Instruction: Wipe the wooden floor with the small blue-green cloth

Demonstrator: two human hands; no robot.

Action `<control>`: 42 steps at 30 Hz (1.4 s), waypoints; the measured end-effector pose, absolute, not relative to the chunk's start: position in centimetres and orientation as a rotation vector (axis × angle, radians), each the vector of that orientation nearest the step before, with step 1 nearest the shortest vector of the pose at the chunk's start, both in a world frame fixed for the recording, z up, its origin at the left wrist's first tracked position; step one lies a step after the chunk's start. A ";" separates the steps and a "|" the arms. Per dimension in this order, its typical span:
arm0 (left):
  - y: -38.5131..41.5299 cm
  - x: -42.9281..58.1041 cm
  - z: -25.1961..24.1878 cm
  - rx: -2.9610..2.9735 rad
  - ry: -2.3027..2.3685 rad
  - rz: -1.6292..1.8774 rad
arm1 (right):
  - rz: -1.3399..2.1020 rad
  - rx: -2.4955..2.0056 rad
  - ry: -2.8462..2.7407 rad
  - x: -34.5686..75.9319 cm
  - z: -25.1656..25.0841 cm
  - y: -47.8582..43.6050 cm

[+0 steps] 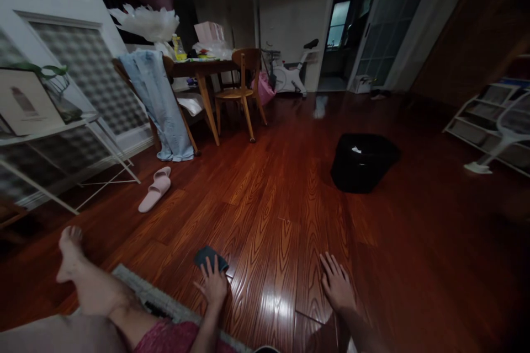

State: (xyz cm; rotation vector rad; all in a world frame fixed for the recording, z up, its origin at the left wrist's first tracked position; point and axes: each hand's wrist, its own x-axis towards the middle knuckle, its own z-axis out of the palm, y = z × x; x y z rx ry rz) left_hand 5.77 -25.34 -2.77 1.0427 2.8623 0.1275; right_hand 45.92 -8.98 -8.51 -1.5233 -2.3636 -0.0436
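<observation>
My left hand [214, 284] has its fingers spread over the near edge of a small, flat, dark teal thing [206, 256] that looks like a folded cloth or pouch. Whether the fingertips touch it I cannot tell. To the right, my right hand [338, 285] is stretched out above or on the glossy red-brown wood floor [269, 231], fingers apart and holding nothing. A round rim [267, 349] just shows at the bottom edge, its kind hidden.
A bare leg [95, 287] extends at left beside a grey-green mat [136, 284]. Pink slippers [155, 193] lie farther off. A black bin-like container [362, 162] stands ahead right. Beyond are a wooden chair [242, 94], a table [188, 69] and an exercise bike [292, 77].
</observation>
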 end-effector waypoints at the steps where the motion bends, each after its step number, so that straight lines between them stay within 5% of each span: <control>1: -25.6 5.6 -3.0 0.981 2.895 0.146 | -0.045 -1.525 -2.368 45.9 -8.5 -9.0; 6: -24.6 8.5 -2.9 1.109 2.787 0.160 | -0.049 -1.534 -2.379 46.0 -8.5 -8.9; 20: -22.8 19.2 -2.6 1.985 1.559 0.114 | -0.064 -1.514 -2.383 46.0 -8.5 -9.1; 42: -24.3 12.7 -0.5 1.595 1.990 0.124 | 0.015 -1.837 -2.230 42.1 -7.3 -9.8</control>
